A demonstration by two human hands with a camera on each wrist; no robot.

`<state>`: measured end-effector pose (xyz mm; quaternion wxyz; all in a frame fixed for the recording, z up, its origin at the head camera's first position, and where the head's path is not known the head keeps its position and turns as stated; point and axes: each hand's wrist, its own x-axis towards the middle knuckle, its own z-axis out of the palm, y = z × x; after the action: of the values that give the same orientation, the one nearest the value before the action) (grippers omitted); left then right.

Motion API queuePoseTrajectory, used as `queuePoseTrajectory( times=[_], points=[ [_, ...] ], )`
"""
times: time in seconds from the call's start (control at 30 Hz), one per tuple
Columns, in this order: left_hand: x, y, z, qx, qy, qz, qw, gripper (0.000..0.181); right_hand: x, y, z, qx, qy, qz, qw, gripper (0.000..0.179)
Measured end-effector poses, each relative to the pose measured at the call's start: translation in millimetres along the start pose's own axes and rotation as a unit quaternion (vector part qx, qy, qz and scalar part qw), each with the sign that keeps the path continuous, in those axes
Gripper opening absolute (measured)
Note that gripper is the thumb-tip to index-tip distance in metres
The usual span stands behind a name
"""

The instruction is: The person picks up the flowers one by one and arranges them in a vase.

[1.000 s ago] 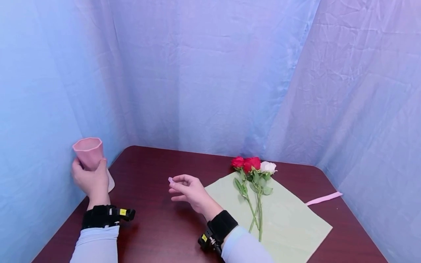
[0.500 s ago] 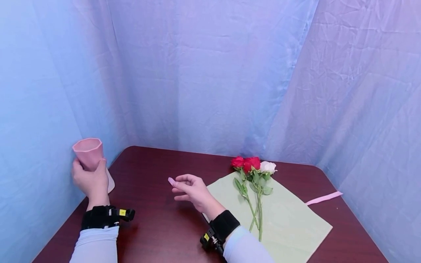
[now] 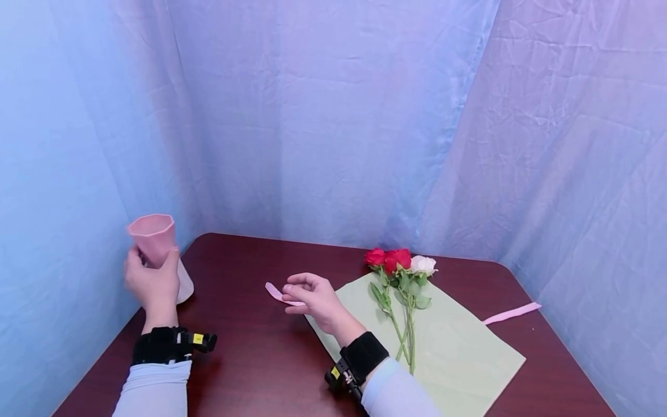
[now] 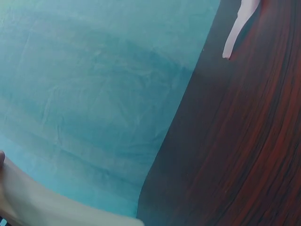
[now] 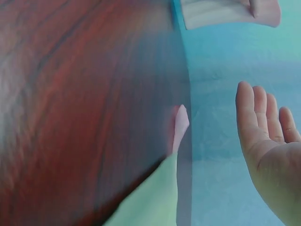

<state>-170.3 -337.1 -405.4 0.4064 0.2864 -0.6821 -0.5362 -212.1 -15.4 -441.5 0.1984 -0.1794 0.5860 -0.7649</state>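
Note:
My left hand (image 3: 153, 281) grips a pink faceted vase (image 3: 153, 236) with a white lower part, tilted, at the table's left side. In the left wrist view the vase (image 4: 56, 207) crosses the bottom left corner. My right hand (image 3: 320, 301) is over the left edge of a pale green wrapping sheet (image 3: 453, 347), its fingers extended and apart from anything in the right wrist view. Below those fingers a pink ribbon end (image 3: 274, 291) lies on the table, sticking out from under the sheet.
Two red roses (image 3: 398, 260) and a white rose (image 3: 424, 264) lie on the sheet, stems toward me. The ribbon's other end (image 3: 513, 313) sticks out at the right. Blue curtains (image 3: 323, 116) enclose the dark brown table (image 3: 245, 359).
My left hand has moved slightly right with the vase. My right hand has shifted right, and more of the ribbon end now shows from behind its fingers.

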Motion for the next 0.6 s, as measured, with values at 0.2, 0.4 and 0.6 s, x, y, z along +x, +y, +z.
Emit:
queuePoseTrajectory(
  times=[0.2,0.4,0.6],
  points=[
    [-8.6,5.0,7.4,0.009,-0.027,0.039,0.9989,0.071,-4.2,-9.7,-10.3,-0.006,0.012,-0.004,0.9999,0.033],
    [-13.9,9.7,14.4,0.019,-0.081,0.060,0.9947,0.075,-8.2,-19.5,-22.9,-0.019,0.021,-0.019,0.9994,0.037],
    [-20.7,14.0,21.1,0.042,-0.120,0.104,0.9864,0.073,-12.9,-26.9,-35.8,-0.034,0.029,-0.032,0.9985,0.036]
  ],
)
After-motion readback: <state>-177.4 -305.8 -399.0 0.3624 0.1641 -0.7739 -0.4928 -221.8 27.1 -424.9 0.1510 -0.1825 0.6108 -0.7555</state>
